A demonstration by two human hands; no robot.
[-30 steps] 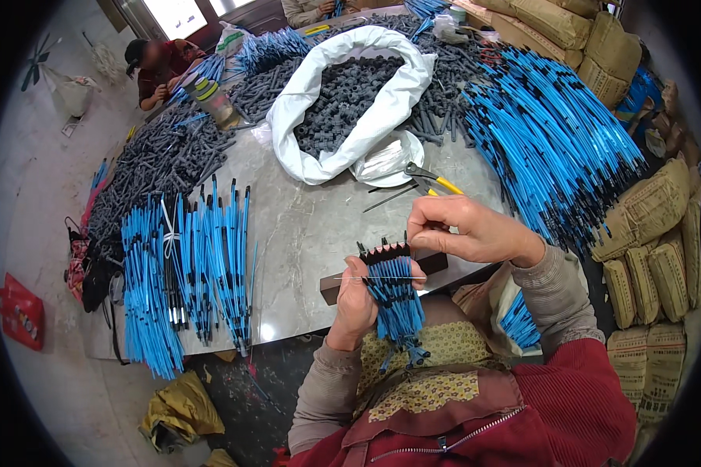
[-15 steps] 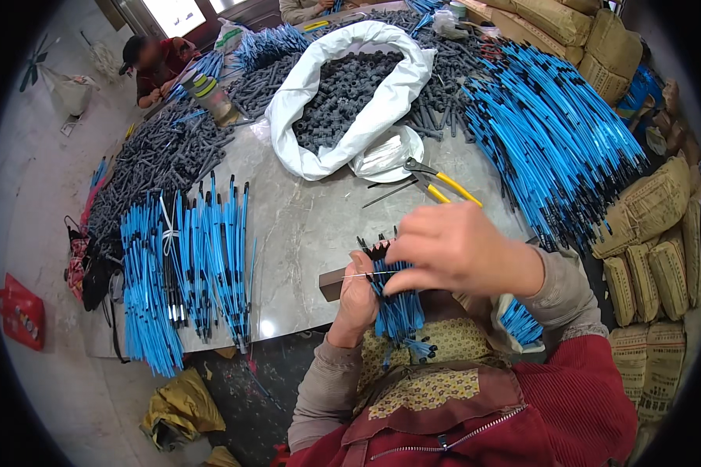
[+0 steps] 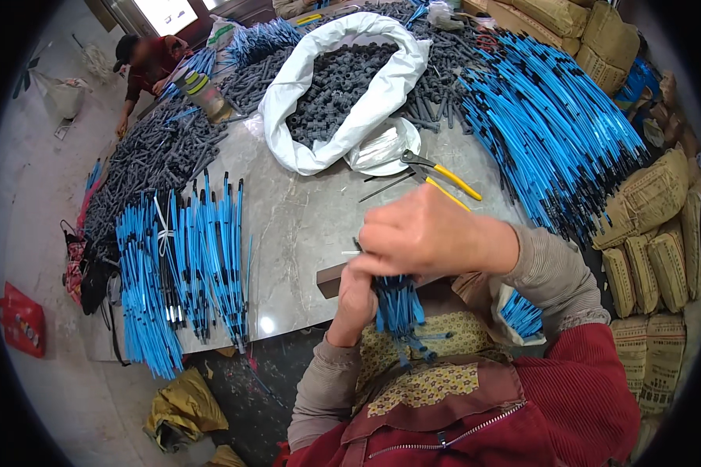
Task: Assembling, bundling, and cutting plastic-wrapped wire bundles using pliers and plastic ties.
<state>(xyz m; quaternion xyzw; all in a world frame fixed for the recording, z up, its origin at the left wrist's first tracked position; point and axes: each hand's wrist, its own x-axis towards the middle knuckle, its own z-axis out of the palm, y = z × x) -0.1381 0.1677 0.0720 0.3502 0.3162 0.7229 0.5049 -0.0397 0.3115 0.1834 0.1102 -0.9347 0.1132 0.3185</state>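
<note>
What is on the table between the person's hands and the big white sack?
In the head view, yellow-handled pliers and a shallow white dish lie between the right hand and the white sack; around them the grey tabletop is bare.

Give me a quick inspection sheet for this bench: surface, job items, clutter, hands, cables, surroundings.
Surface: grey stone-look table, bare in the middle, crowded at the edges.
Job's things: small bundle of blue tubes at the near edge, over a dark wooden block.
Clutter: white sack of dark grey fittings, yellow-handled pliers, blue tube bundles left and right.
Hands: left hand grips the bundle; right hand closed over its top.
Cables: nothing seen.
Surroundings: tan sacks at right, another person at the far corner, red bag on floor.
</note>
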